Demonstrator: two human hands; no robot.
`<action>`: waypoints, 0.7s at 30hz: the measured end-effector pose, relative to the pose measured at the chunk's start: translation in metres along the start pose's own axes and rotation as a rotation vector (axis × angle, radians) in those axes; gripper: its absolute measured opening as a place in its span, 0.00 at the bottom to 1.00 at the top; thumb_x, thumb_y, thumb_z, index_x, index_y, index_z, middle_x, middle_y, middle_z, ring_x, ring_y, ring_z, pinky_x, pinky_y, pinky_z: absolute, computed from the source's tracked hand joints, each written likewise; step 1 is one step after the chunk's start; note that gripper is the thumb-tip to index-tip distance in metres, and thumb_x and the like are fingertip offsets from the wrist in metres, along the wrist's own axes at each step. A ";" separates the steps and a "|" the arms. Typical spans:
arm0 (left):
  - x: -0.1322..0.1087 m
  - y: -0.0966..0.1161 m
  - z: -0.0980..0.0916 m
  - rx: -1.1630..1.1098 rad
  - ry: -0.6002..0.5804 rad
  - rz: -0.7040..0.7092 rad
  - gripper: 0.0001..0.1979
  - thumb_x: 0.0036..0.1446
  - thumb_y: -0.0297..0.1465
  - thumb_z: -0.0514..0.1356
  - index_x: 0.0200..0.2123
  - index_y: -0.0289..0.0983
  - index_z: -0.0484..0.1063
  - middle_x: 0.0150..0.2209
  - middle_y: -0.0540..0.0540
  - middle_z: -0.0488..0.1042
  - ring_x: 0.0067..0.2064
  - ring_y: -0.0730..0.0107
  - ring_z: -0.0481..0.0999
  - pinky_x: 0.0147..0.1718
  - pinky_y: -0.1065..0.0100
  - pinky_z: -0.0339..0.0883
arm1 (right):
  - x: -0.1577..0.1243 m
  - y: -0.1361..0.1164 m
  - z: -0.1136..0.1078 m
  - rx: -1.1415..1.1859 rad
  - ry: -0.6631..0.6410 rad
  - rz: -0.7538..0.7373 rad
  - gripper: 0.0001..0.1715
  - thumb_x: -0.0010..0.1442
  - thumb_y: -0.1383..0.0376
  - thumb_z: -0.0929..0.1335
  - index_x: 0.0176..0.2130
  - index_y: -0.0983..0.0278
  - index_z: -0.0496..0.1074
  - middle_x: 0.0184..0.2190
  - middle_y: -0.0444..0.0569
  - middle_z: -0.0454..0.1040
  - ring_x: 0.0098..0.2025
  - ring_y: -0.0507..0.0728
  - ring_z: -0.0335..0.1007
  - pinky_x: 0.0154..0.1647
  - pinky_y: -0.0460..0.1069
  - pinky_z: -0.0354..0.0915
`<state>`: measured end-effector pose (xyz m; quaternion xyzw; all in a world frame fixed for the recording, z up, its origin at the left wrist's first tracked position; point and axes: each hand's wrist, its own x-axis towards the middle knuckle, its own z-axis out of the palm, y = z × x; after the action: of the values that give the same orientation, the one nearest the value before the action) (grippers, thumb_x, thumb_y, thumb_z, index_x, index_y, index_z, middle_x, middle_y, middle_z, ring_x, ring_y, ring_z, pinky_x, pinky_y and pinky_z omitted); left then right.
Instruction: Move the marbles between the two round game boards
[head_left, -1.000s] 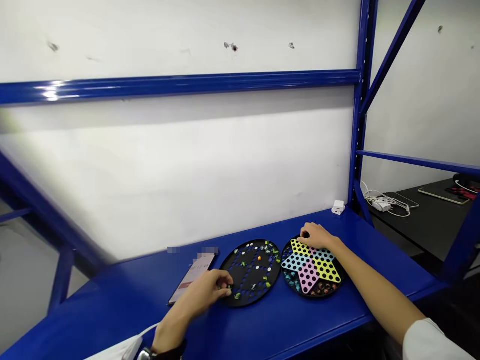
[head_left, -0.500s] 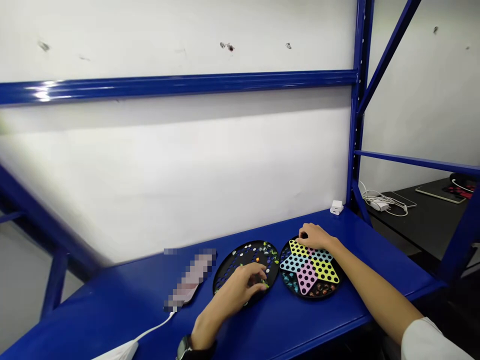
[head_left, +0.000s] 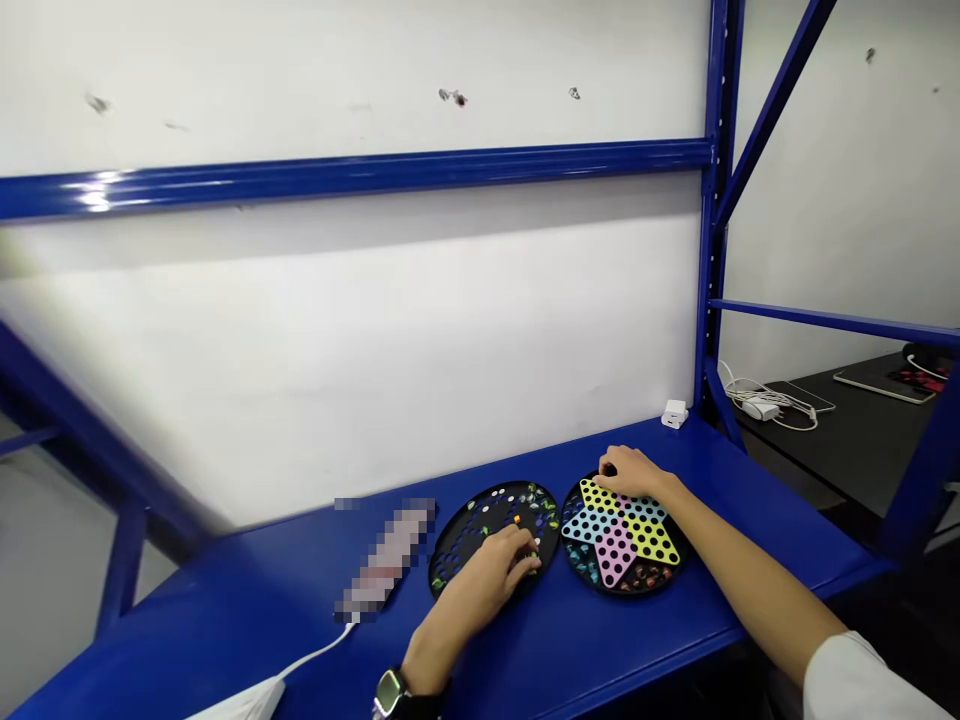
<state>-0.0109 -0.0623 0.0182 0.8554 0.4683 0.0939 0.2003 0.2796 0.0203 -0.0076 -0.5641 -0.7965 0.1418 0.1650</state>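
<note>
My left hand [head_left: 489, 572] hangs low over the near right part of a round black tray [head_left: 469, 548]. Its thumb and fingers are bent but apart, close to green marbles in the tray. Marbles [head_left: 541, 505] of several colours lie along the tray's right side, with a small orange piece [head_left: 517, 519] near the middle. To the right is a round Chinese checkers board [head_left: 619, 535] with a pastel star full of holes. My right hand [head_left: 631, 472] rests at its far edge, fingers curled down; what they hold, if anything, is hidden. Teal marbles [head_left: 583, 562] and brown marbles [head_left: 646, 577] fill its near compartments.
A blurred-out phone-like object [head_left: 390, 560] with a white cable [head_left: 315, 655] lies left of the tray. A white charger [head_left: 674, 414] stands at the back right of the blue table [head_left: 600, 670]. Blue frame posts [head_left: 709, 250] rise beside a dark table [head_left: 847, 420] with cables.
My left hand has shifted slightly right and up in the view, its thumb and fingers still apart. The right hand stays at the board's far edge. The camera view has moved slightly.
</note>
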 end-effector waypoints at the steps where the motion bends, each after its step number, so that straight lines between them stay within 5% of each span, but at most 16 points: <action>1: -0.001 0.000 0.000 0.004 -0.009 -0.003 0.13 0.65 0.39 0.51 0.39 0.40 0.71 0.43 0.45 0.74 0.42 0.65 0.73 0.45 0.65 0.64 | 0.000 0.000 0.000 0.004 0.000 0.002 0.17 0.61 0.52 0.64 0.30 0.60 0.73 0.39 0.50 0.74 0.40 0.59 0.69 0.41 0.52 0.62; 9: -0.001 0.006 0.000 0.012 -0.065 0.047 0.12 0.65 0.40 0.51 0.38 0.41 0.71 0.40 0.47 0.72 0.40 0.66 0.72 0.41 0.67 0.63 | 0.000 0.000 0.001 0.011 0.004 0.007 0.19 0.62 0.50 0.64 0.30 0.60 0.73 0.39 0.50 0.73 0.41 0.59 0.69 0.41 0.51 0.61; 16: -0.001 0.005 -0.002 0.023 -0.055 0.060 0.11 0.64 0.38 0.52 0.38 0.40 0.72 0.40 0.47 0.75 0.42 0.64 0.73 0.42 0.67 0.63 | 0.004 0.008 -0.004 0.056 0.194 0.106 0.32 0.69 0.45 0.52 0.34 0.60 0.72 0.42 0.50 0.72 0.46 0.60 0.68 0.49 0.55 0.60; 21: -0.001 0.001 -0.002 0.040 -0.007 0.034 0.12 0.65 0.38 0.51 0.40 0.41 0.72 0.42 0.46 0.76 0.44 0.62 0.74 0.44 0.65 0.63 | 0.004 0.008 -0.004 0.064 0.193 0.138 0.33 0.69 0.44 0.51 0.33 0.60 0.71 0.40 0.50 0.72 0.45 0.60 0.68 0.50 0.55 0.59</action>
<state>-0.0115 -0.0633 0.0207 0.8674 0.4548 0.0848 0.1834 0.2868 0.0271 -0.0064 -0.6232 -0.7311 0.1234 0.2486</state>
